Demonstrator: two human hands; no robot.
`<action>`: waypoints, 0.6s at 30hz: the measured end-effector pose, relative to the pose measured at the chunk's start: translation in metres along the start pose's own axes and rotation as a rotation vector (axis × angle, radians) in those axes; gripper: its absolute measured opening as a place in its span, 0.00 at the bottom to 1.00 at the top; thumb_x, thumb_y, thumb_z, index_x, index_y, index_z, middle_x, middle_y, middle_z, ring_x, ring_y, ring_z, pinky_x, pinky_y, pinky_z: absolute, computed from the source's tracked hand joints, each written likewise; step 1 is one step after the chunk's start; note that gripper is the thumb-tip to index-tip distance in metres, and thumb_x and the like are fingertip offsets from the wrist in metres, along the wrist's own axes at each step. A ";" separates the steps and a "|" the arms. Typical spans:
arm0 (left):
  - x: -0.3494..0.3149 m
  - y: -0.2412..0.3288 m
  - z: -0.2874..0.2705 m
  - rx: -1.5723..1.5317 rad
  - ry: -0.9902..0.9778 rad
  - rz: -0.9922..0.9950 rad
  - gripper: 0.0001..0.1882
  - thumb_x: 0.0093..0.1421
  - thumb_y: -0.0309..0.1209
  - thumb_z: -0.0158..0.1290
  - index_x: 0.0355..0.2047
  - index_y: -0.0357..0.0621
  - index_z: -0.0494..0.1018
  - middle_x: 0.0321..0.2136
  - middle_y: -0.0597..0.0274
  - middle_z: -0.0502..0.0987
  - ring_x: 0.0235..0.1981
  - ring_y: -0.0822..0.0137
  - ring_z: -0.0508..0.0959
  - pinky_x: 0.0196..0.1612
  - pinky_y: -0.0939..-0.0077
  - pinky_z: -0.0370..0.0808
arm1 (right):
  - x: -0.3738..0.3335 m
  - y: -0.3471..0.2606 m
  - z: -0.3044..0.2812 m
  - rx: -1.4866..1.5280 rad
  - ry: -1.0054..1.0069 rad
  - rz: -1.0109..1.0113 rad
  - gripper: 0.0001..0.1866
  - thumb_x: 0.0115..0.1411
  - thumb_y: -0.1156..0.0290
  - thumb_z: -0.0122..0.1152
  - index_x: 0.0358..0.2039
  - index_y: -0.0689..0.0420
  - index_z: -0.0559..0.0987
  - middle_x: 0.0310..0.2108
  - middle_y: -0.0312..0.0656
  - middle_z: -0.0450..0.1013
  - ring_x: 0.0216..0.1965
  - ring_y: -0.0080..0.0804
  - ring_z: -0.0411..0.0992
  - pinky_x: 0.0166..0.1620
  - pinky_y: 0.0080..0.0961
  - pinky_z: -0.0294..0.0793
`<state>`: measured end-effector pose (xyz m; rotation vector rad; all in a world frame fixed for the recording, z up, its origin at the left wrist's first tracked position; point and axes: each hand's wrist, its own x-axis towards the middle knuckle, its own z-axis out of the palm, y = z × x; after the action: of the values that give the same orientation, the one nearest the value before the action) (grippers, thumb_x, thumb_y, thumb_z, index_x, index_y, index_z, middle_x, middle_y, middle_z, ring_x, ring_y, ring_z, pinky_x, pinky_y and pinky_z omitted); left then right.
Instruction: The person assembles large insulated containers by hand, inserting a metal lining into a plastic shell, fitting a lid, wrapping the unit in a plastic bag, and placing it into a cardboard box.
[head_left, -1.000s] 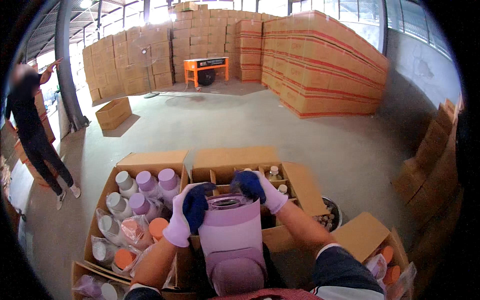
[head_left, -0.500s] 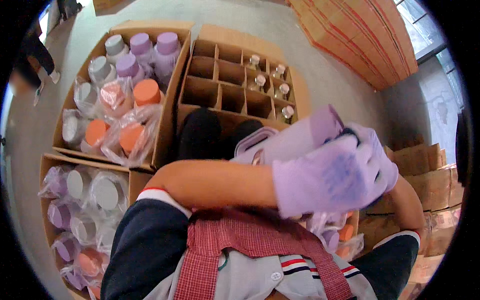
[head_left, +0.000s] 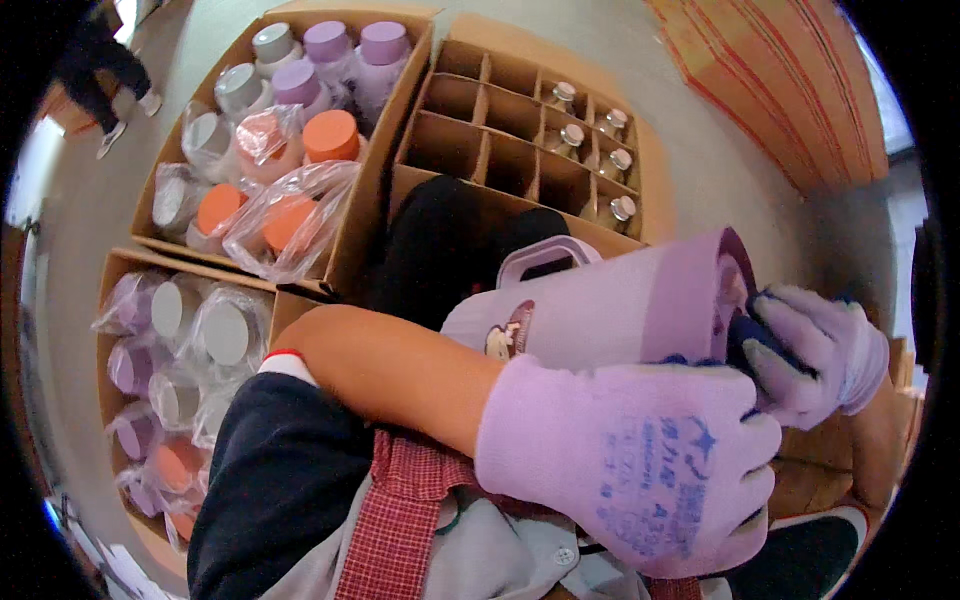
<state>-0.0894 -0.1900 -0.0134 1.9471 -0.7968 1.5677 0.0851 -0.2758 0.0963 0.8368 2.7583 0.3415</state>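
A lilac insulated jug (head_left: 610,300) lies tilted across my lap, with a darker purple collar, a loop handle and a small cartoon picture on its side. My left hand (head_left: 640,460), in a lilac knit glove with blue print, is closed against the jug near its collar end; the curled fingers are partly visible, the thumb side is hidden. My right hand (head_left: 815,350), gloved with dark palm and fingertips, grips at the rim of the collar end, its fingers bent toward the opening. What lies between its fingertips is hard to make out.
An open carton (head_left: 150,235) of wrapped jugs with orange, grey and purple tops stands at the left, another carton (head_left: 105,300) nearer. A divided carton (head_left: 420,180) ahead holds several clear bottles (head_left: 570,140). Stacked cardboard (head_left: 780,90) stands far right. A person's legs (head_left: 120,80) show far left.
The jug has come nearer and its collar end now shows more. My left hand has shifted down, and my right hand has moved right, out from behind it. The view has shifted.
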 end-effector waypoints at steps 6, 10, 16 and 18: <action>-0.008 -0.007 0.060 0.666 0.009 0.020 0.07 0.47 0.33 0.49 0.23 0.43 0.68 0.20 0.60 0.68 0.24 0.65 0.69 0.27 0.71 0.66 | -0.029 0.001 0.009 0.190 -0.230 0.135 0.17 0.40 0.68 0.61 0.33 0.60 0.74 0.28 0.43 0.68 0.27 0.39 0.72 0.20 0.29 0.72; 0.027 -0.035 0.016 0.258 -0.328 -0.174 0.06 0.47 0.32 0.54 0.21 0.44 0.72 0.23 0.58 0.73 0.26 0.65 0.74 0.31 0.69 0.71 | -0.033 0.001 0.022 0.510 -0.018 0.748 0.17 0.50 0.68 0.55 0.40 0.63 0.73 0.35 0.48 0.73 0.35 0.44 0.73 0.38 0.36 0.73; -0.072 -0.197 -0.103 -0.085 0.325 -0.853 0.17 0.64 0.27 0.46 0.51 0.31 0.68 0.35 0.53 0.78 0.38 0.67 0.76 0.46 0.75 0.72 | -0.054 0.004 0.227 0.933 1.270 1.416 0.21 0.62 0.64 0.51 0.52 0.60 0.71 0.51 0.47 0.70 0.50 0.37 0.69 0.55 0.32 0.66; -0.122 -0.226 -0.173 0.394 0.013 -0.773 0.12 0.58 0.33 0.51 0.37 0.39 0.77 0.33 0.59 0.80 0.32 0.67 0.79 0.40 0.75 0.75 | -0.018 -0.025 0.283 0.102 0.197 1.071 0.29 0.48 0.75 0.58 0.55 0.56 0.70 0.56 0.48 0.64 0.60 0.44 0.60 0.61 0.38 0.58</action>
<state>-0.0645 0.1045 -0.1049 2.1261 0.3007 1.2887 0.1698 -0.2630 -0.1751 2.3519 2.2111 0.4627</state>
